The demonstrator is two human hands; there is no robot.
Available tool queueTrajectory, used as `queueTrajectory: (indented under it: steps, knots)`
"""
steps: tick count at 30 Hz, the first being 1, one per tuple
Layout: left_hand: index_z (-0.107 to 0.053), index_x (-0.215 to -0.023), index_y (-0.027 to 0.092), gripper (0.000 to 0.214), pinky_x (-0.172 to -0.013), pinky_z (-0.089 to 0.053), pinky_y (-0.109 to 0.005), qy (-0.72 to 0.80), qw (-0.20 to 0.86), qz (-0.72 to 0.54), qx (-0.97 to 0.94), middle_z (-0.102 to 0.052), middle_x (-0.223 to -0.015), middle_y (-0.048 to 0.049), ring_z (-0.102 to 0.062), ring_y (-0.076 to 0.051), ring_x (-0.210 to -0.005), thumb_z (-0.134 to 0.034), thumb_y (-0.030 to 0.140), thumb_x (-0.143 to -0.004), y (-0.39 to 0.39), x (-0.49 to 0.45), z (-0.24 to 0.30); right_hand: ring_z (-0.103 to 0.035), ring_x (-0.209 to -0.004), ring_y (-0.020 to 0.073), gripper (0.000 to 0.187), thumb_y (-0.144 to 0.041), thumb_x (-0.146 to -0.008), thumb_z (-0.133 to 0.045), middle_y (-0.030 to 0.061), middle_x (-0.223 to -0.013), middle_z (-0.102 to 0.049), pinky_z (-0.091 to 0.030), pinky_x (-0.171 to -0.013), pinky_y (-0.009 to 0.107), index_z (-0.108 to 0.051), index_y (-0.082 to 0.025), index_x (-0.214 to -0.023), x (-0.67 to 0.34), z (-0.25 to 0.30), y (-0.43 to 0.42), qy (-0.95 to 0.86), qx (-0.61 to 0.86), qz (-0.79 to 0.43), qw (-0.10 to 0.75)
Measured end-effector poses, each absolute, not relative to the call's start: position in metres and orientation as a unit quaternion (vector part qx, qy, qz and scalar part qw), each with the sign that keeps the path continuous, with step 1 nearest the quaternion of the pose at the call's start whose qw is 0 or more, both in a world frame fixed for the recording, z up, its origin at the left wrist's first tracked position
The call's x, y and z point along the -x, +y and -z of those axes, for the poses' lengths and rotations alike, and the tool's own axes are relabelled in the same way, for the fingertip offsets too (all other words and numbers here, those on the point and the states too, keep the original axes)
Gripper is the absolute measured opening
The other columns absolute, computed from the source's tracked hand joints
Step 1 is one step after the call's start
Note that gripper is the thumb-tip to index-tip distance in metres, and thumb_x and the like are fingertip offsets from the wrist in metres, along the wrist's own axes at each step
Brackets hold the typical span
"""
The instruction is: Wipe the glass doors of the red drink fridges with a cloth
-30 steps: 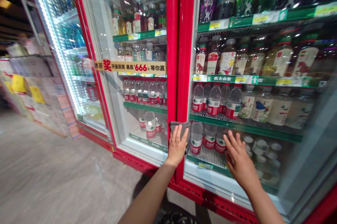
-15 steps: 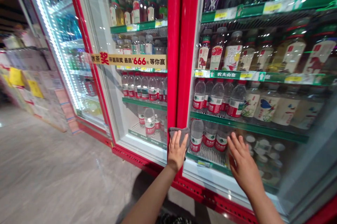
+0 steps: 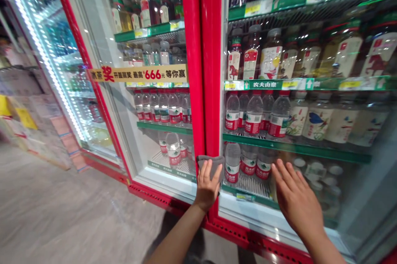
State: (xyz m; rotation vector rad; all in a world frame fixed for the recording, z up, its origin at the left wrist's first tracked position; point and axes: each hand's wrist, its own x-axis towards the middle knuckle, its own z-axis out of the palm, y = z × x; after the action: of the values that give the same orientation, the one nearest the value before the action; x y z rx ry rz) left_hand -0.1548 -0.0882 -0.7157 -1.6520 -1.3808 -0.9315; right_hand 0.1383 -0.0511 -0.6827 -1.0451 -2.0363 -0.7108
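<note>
My left hand [image 3: 207, 185] presses a folded grey cloth [image 3: 217, 163] against the red door frame [image 3: 198, 90], low down where the two fridge doors meet. Its fingers lie over the cloth. My right hand [image 3: 296, 200] is held out at the glass of the right door, fingers extended and holding nothing; whether the palm fully touches the pane I cannot tell. Behind the glass, beside my right fingertips, stand water bottles [image 3: 263, 168] with red and white labels.
Bottled drinks fill shelves edged with green strips [image 3: 266, 84]. A yellow banner [image 3: 139, 74] crosses the left door. Farther left are a lit fridge [image 3: 66, 57] and stacked boxes [image 3: 40, 119]. The grey floor [image 3: 93, 214] runs below the red base [image 3: 155, 198].
The view has shifted slightly, so the doors sit a little further left. My left hand and the cloth stay low on the frame; my right hand stays at the glass.
</note>
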Motion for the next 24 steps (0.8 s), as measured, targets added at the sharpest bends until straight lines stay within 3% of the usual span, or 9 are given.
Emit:
queueTrajectory:
  steps: [6, 11, 18, 24]
  knots:
    - [-0.040, -0.153, 0.026, 0.079, -0.120, -0.035, -0.055, -0.559, 0.389, 0.425, 0.596, -0.026, -0.166, -0.0146, -0.025, -0.034, -0.153, -0.069, 0.008, -0.081, -0.065, 0.142, 0.652, -0.032, -0.150, 0.0311, 0.082, -0.006, -0.093, -0.044, 0.0099, -0.164, -0.031, -0.039, -0.117, 0.054, -0.006, -0.024, -0.163, -0.145, 0.686, -0.047, -0.804, 0.386, 0.279, 0.357]
    - [-0.036, -0.155, 0.025, 0.083, -0.120, -0.035, -0.057, -0.641, 0.355, 0.429, 0.528, -0.019, -0.168, -0.0151, -0.022, -0.035, -0.154, -0.066, 0.004, -0.080, -0.067, 0.102, 0.693, -0.033, -0.150, 0.0306, 0.078, -0.011, -0.095, -0.043, 0.0082, -0.165, -0.030, -0.040, -0.116, 0.055, -0.008, -0.027, -0.163, -0.157, 0.697, -0.041, -0.822, 0.346, 0.254, 0.375]
    - [-0.011, -0.161, 0.018, 0.085, -0.125, -0.026, -0.057, -0.619, 0.273, 0.505, 0.536, -0.009, -0.169, -0.0181, -0.008, -0.032, -0.157, -0.056, 0.009, -0.089, -0.046, 0.039, 0.708, -0.034, -0.149, 0.0301, 0.068, -0.018, -0.097, -0.043, 0.0070, -0.163, -0.033, -0.038, -0.118, 0.057, -0.022, -0.028, -0.161, -0.173, 0.704, -0.039, -0.837, 0.304, 0.214, 0.401]
    - [-0.018, -0.159, 0.024, 0.072, -0.119, -0.034, -0.061, -0.630, 0.256, 0.541, 0.494, -0.010, -0.168, -0.0208, -0.011, -0.036, -0.156, -0.052, 0.016, -0.095, -0.046, 0.035, 0.763, -0.029, -0.151, 0.0305, 0.063, -0.017, -0.095, -0.046, 0.0074, -0.164, -0.033, -0.038, -0.117, 0.057, -0.034, -0.027, -0.157, -0.181, 0.714, -0.043, -0.845, 0.290, 0.211, 0.397]
